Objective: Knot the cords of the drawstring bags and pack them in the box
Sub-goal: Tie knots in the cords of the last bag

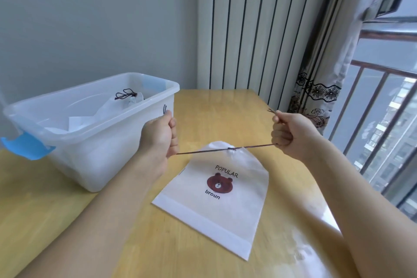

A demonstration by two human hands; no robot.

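Brown cord [252, 147]: stretched taut in a nearly level line between the two fists, rising slightly toward the right; a small knot sits at its middle, at the gathered neck of the bag.
Left hand [160, 135]: fingers curled tight round the left run of cord, fist raised above the table; a short cord end sticks up from the top of the fist.
Right hand [291, 134]: fingers curled round the right run of cord, thumb on top; a frayed cord end projects up and to the left from the fist.
Drawstring bag [216, 205]: white, lying flat on the table between the forearms, its neck puckered under the knot; printed with the word POPULAR, a brown bear face and the word broun; the bottom hem lies nearest the viewer.
Table [225, 106]: pale yellow wood, glossy along the right edge.
Box [94, 142]: translucent plastic, open, with blue latches at two ends; stands on the table just left of the left hand.
Box contents: white bags [106, 110] loosely piled, one with a dark knotted cord lying on top.
Far side: grey wall at left, white panel with dark vertical stripes [243, 29] behind the table.
Right side: patterned curtain [320, 88] and a window railing [379, 101], buildings beyond.
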